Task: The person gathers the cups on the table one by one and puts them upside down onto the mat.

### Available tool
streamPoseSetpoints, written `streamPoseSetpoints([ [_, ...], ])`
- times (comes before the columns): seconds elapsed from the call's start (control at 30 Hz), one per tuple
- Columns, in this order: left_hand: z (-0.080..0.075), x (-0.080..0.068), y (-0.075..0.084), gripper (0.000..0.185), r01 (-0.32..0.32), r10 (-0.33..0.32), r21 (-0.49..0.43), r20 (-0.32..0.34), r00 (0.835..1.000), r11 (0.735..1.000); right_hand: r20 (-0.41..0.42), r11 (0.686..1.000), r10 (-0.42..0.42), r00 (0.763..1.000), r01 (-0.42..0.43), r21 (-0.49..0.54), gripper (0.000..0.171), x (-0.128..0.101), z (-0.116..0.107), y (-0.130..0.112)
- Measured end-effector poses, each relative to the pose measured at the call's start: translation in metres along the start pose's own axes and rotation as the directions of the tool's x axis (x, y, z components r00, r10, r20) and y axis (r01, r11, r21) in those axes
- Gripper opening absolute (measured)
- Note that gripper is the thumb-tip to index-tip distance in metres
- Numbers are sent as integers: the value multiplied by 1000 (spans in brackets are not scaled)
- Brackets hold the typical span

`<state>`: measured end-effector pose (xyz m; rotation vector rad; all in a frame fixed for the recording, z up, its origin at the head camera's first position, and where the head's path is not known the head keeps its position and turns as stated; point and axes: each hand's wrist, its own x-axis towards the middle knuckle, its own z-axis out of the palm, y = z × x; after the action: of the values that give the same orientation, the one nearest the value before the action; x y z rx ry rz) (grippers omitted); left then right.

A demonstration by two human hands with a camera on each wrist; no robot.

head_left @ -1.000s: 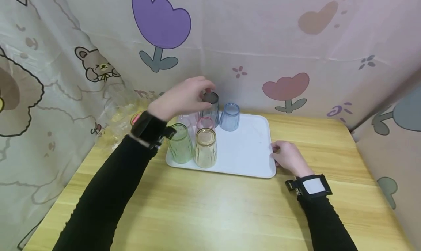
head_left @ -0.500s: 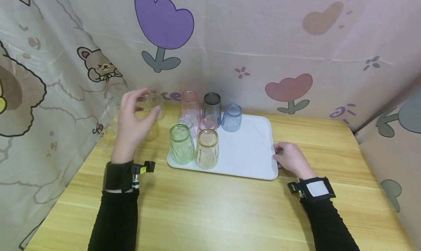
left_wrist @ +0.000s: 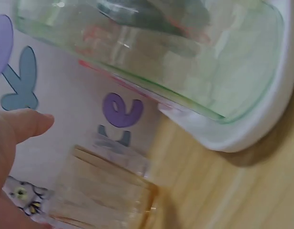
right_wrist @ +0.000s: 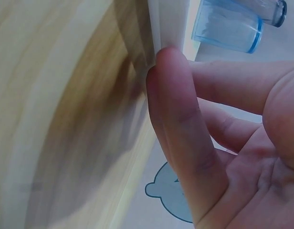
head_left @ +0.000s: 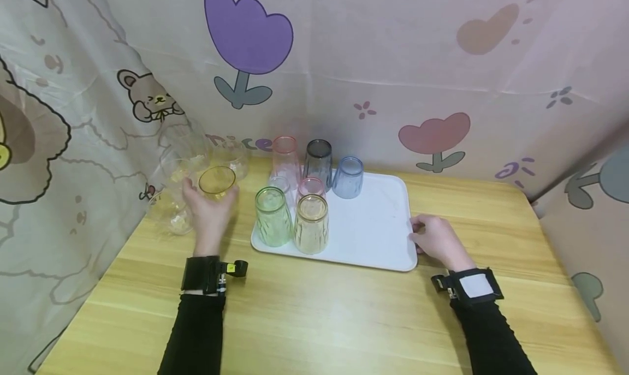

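Note:
My left hand (head_left: 208,203) is wrapped round the lower part of an amber cup (head_left: 217,180) standing upside down on the table, left of the white tray (head_left: 378,227). In the left wrist view the amber cup (left_wrist: 104,191) lies against my palm, with one finger (left_wrist: 23,124) stretched out above it. My right hand (head_left: 419,234) rests on the table with its fingers (right_wrist: 175,119) touching the tray's right edge (right_wrist: 168,24). Several cups stand upside down at the tray's left: green (head_left: 272,216), yellow (head_left: 311,224), pink (head_left: 310,186), grey (head_left: 318,161) and blue (head_left: 348,177).
Crumpled clear plastic wrapping (head_left: 177,156) lies at the table's back left, against the patterned cloth wall (head_left: 393,64). The cloth closes the table in at the back and on both sides. The tray's right half and the wooden table (head_left: 319,320) in front are bare.
My left hand left the grey cup on the tray, swung left and came down round the amber cup. My right hand has stayed at the tray's edge.

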<state>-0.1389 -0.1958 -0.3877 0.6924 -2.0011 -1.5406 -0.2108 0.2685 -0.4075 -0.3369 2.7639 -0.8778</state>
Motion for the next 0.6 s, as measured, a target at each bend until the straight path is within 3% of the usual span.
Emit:
streamPoseSetpoints([
  [0.2, 7, 10, -14, 117, 53, -53, -11, 18, 998, 999, 4, 1000, 16, 1000, -16, 12, 33, 0, 0, 1],
  [0.43, 10, 23, -24, 106, 140, -138, -87, 25, 990, 986, 2, 1000, 17, 1000, -17, 7, 36, 2, -1, -1],
  [0.6, 11, 24, -28, 93, 131, -129, -96, 19, 991, 987, -1, 1000, 24, 1000, -24, 5, 37, 1, 0, -1],
])
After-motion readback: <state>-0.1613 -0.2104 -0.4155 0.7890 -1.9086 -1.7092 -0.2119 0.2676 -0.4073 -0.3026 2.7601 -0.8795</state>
